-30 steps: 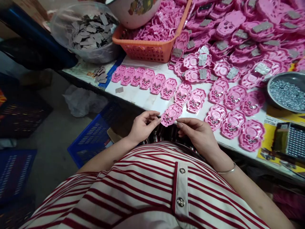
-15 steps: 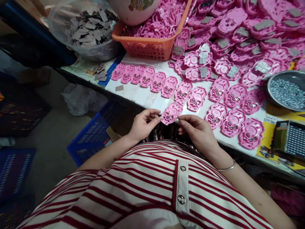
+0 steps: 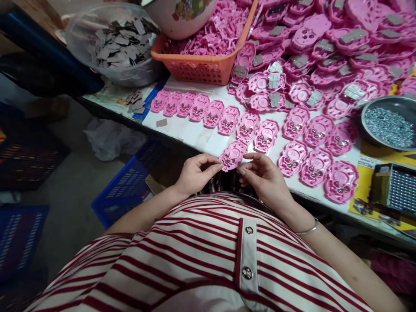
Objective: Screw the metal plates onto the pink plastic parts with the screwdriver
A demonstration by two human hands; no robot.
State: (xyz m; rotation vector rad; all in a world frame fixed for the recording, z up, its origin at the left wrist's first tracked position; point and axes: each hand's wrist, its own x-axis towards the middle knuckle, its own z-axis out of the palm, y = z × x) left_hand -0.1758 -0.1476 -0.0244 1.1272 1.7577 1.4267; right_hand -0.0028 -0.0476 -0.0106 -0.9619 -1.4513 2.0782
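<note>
A pink plastic casing half [image 3: 233, 155] with an oval middle and small shiny metal parts lies tilted at the table's front edge. My left hand [image 3: 199, 174] pinches its lower left edge between thumb and fingers. At the casing's right edge is my right hand [image 3: 264, 178], its thumb and index finger bent against the rim and the other fingers curled. Behind it runs a row of similar pink casings [image 3: 229, 120]. To the right, more casings [image 3: 316, 167] lie in two short rows, also with shiny metal parts.
An orange basket [image 3: 198, 69] of small pink parts stands behind, beside a clear bowl [image 3: 130, 73] of grey plates. Pink casings [image 3: 312, 32] are heaped at the back right. Screws fill a metal bowl [image 3: 365, 123]; a box of metal pieces [image 3: 403, 190] sits nearby. Blue crates [image 3: 120, 186] stand below.
My right thumb and index finger have spread a little and shifted along the casing's right edge. My left hand keeps its pinch. The view has shifted slightly.
</note>
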